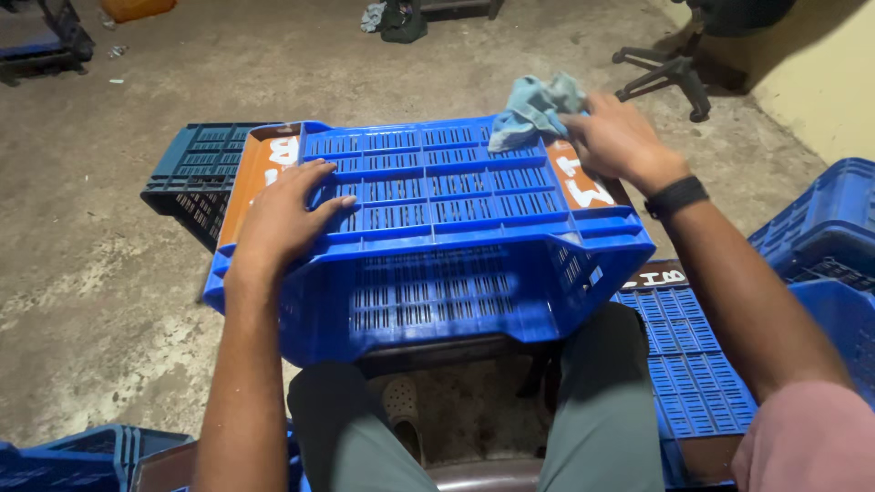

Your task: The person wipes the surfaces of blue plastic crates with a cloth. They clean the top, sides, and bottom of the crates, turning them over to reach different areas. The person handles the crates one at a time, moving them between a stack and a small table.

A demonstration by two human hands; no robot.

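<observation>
Two hands on one blue crate [437,191], which sits upside down across my knees, slotted base facing up. I read it as rigid moulded plastic: light for its bulk, stiff, not fragile, smooth enough to slide on the lap. Best hold looks like the thick rim or the flat orange end panels; the thin slat ribs are a poor grip.

Left hand [278,219] lies flat on the near-left part of the crate base, fingers [314,187] spread apart and pressing down, clamped on nothing. Orange panel sits just beyond its knuckles.

Right hand [615,137] is at the far-right corner of the crate, fingers bunched on a pale blue cloth [536,107]. Cloth is soft, crumpled, limp, touching the crate base by the right orange panel.

Another dark blue crate [196,169] lies on the concrete floor [100,264] behind the crate's left end. More blue crates [820,228] are stacked off its right side. Office chair base [670,73] stands well beyond the crate.
</observation>
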